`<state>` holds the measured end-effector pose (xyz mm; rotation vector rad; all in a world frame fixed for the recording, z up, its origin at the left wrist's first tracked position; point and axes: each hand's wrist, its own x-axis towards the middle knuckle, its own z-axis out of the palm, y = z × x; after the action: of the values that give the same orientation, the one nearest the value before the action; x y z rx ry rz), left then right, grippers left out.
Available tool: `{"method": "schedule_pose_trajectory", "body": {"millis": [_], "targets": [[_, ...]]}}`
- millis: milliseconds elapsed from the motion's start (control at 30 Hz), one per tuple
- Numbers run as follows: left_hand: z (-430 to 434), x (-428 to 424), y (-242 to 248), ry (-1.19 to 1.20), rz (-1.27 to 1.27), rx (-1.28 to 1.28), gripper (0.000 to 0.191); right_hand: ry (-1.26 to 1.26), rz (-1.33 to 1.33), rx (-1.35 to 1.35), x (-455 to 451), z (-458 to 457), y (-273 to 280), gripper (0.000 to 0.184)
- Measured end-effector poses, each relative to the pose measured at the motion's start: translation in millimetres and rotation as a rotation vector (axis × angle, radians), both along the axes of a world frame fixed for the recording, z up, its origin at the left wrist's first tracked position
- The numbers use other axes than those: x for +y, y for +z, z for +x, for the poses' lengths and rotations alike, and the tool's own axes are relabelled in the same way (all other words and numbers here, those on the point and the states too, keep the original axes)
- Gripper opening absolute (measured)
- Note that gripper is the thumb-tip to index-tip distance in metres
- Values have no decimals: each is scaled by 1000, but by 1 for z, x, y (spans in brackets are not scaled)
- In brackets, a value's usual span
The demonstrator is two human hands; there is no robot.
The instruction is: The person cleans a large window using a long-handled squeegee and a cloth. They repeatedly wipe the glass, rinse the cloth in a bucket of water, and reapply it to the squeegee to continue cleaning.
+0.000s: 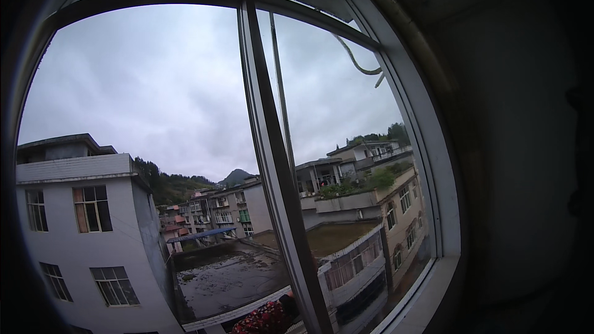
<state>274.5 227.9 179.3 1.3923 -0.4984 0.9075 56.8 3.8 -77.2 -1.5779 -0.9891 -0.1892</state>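
A red patterned sleeve [265,318] with a dark cuff [290,305] reaches in from the bottom edge, seemingly my left arm. It runs up to the upright metal window frame [274,157], and the frame overlaps its end. Of my left hand [290,293] only a sliver shows beside this upright. Its fingers are mostly hidden, so its grip is unclear. To the right of the upright is a glass pane [334,116]. My right hand is out of view.
A pale sill [429,294] and side frame [424,148] border the window's right side, beside a dark wall [515,148]. Outside stand a white building [83,204], a wet flat roof [232,278] and several more houses. A cable [355,60] hangs outside at the upper right.
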Motion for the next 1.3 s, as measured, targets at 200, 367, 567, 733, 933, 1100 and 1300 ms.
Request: {"method": "schedule_pose_trajectory", "body": {"millis": [200, 367, 567, 733, 933, 1100, 1300], "targets": [[10, -5, 60, -313, -184, 85, 23, -30, 87, -14, 32, 17, 9, 22], [17, -4, 8, 293, 158, -79, 20, -54, 153, -47, 63, 24, 27, 24], [-37, 59, -205, 588, 251, 36, 15, -58, 200, -24, 105, 31, 34, 26], [-95, 70, -307, 535, 207, 81, 12, -75, 231, 17, 138, 32, 28, 28], [-106, 72, -318, 288, -19, 286, 11, -73, 249, 59, 155, 30, 22, 30], [-116, 62, -312, 178, 5, 223, 13, -71, 251, 77, 157, 28, 23, 32], [-152, 30, -265, -32, -264, 337, 10, -63, 250, 92, 148, 26, 27, 34]]}}
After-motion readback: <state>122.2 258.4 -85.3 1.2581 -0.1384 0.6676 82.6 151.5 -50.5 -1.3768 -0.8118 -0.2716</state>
